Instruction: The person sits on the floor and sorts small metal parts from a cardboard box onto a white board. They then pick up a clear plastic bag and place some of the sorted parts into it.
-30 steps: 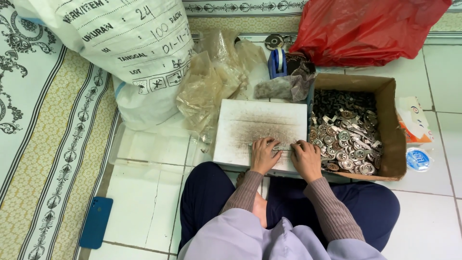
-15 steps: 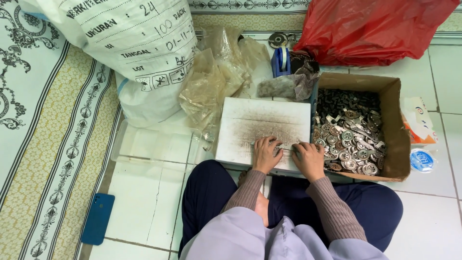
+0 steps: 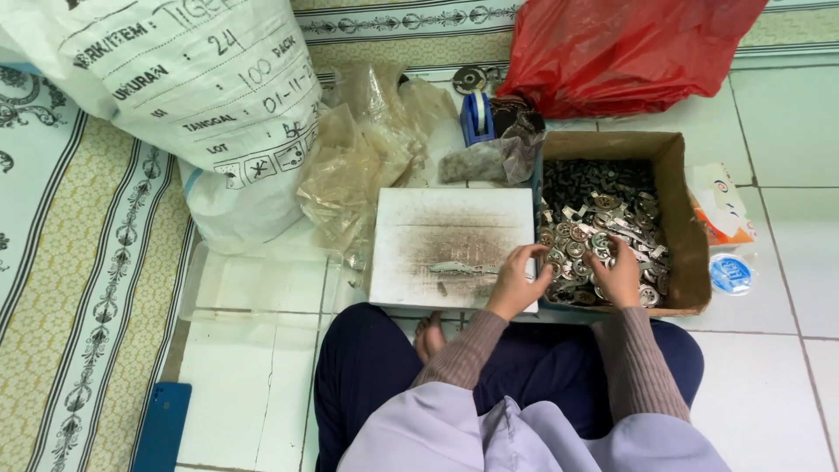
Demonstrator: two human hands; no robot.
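Observation:
A white board, smudged dark in the middle, lies on the floor in front of my knees. A short row of small metal pieces sits on it near its front edge. Right of it stands an open cardboard box filled with several small round metal parts. My left hand rests at the board's right edge, fingers curled toward the box. My right hand is inside the box with its fingertips down among the parts. Whether either hand holds a part is hidden.
A big white woven sack stands at the back left, crumpled clear plastic bags beside it. A red plastic bag lies behind the box, and a blue tape dispenser. A round lidded cup and a paper packet sit right of the box. A blue phone lies near left.
Both hands have moved right from the board's front edge; the right one is now in the box, the left at the board's right edge. Metal pieces stay on the board.

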